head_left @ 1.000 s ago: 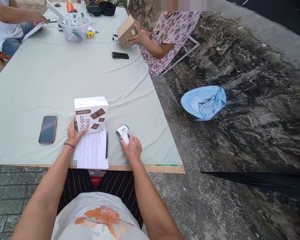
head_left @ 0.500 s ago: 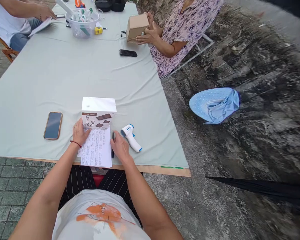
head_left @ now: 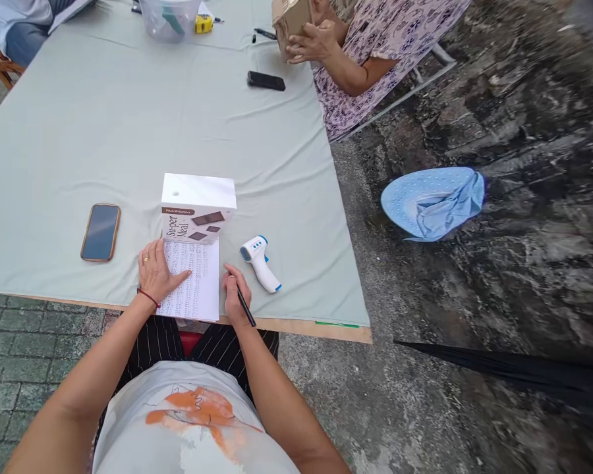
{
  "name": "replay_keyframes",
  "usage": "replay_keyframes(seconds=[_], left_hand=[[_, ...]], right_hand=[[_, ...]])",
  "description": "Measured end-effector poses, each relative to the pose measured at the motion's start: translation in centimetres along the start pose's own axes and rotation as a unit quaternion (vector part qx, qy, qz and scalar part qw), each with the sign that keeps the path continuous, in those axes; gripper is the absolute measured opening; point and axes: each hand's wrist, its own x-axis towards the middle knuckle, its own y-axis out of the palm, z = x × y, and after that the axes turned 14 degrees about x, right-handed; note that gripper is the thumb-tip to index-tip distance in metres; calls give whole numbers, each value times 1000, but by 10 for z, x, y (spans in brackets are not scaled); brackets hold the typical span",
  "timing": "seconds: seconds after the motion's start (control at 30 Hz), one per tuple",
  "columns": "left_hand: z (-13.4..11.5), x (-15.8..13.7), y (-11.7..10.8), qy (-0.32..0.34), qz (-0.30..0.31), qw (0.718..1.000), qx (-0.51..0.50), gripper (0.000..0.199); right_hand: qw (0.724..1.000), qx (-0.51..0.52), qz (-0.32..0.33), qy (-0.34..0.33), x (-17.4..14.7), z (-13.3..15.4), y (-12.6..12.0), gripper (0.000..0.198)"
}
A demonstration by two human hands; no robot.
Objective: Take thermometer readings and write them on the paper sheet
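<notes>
My left hand (head_left: 154,273) lies flat on the left part of a printed sheet of paper (head_left: 197,283) at the table's near edge. My right hand (head_left: 236,297) holds a black pen (head_left: 244,307) just right of the sheet. Behind the paper stands a white and brown "Super Meal" box (head_left: 197,207). A white and blue infrared thermometer (head_left: 259,261) lies on the cloth to the right of my right hand, untouched.
A phone (head_left: 101,232) lies left of the box on the pale green tablecloth (head_left: 128,131). Across the table a person's hands hold a cardboard box (head_left: 291,18); a black phone (head_left: 265,81) and a plastic tub (head_left: 170,16) sit nearby. A blue hat (head_left: 432,201) lies on the ground.
My right hand let go of the thermometer, moved left and picked up the pen. My left hand slid from the box's side down onto the paper.
</notes>
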Motion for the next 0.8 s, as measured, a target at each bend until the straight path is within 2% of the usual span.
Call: replay_keyframes(seconds=[0.17,0.33,0.5,0.8], left_hand=[[-1,1,-1,3,4,1000,-8,97],[-1,0,-1,7,14,1000,-13,84],[-2,-1,-3,18,38,999,6,65],[-3,-1,-2,18,57,998,13,63]], right_hand=[[999,22,27,29,-1,6,6,35],[999,-29,9,35,1,4,8,19],[998,-55,2,5,1,6,15,16],[997,-77,29,1,0,4,15,16]])
